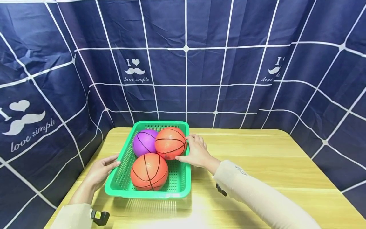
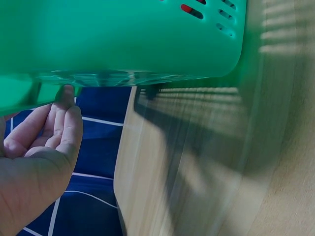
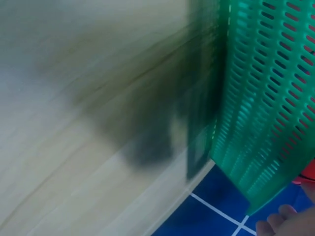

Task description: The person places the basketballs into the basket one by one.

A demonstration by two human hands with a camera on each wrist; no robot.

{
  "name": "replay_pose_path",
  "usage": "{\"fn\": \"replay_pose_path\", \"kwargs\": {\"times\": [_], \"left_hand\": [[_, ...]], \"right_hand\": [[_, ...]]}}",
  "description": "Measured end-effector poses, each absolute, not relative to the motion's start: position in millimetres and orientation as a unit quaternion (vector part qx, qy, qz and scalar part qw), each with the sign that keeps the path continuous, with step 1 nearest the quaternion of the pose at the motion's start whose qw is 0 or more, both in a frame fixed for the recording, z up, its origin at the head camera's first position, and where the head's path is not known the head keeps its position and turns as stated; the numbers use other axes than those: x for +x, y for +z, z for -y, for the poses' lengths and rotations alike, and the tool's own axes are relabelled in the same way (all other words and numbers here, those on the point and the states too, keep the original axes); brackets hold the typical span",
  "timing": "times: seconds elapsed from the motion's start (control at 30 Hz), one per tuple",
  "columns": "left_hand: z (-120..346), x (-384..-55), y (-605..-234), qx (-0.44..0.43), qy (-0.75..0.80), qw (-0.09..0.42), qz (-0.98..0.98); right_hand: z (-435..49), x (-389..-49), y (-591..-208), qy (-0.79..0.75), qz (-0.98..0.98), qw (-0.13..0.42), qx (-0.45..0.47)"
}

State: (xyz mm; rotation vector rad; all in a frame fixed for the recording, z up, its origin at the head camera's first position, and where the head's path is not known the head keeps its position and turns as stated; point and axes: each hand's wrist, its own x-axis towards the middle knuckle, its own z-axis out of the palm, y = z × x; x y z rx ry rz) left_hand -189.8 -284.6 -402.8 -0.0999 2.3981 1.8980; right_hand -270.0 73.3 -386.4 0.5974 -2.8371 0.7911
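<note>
A green plastic basket (image 1: pixel 147 194) with slotted walls stands at the left part of the table. Inside lie a purple toy basketball (image 1: pixel 145 142), an orange basketball (image 1: pixel 171 143) at the back right and another orange basketball (image 1: pixel 149 172) in front. My left hand (image 1: pixel 100 171) pinches the basket's left rim, thumb above; its fingers (image 2: pixel 71 123) show below the rim. At the right rim, my right hand (image 1: pixel 197 151) is beside the back orange ball, thumb reaching over the rim towards it. In the right wrist view only some fingers (image 3: pixel 288 212) show, outside the basket.
The wooden table (image 1: pixel 243 165) extends to the right of the basket. Dark blue cloth (image 1: pixel 200 66) with white grid lines hangs behind and on both sides. A small black device (image 1: pixel 100 218) is strapped at the left wrist.
</note>
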Motion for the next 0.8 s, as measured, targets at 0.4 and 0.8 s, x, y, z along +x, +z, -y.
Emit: {"fn": "replay_pose_path", "kwargs": {"times": [0.4,0.8], "left_hand": [[286,-192,-404,-0.021,0.607,0.046,-0.793],[294,-198,-374,0.007,0.568,0.032,-0.822]], "right_hand": [[-81,-270,-389,0.291,0.935,0.046,0.198],[-97,-275,-370,0.306,0.93,0.023,0.201]]}}
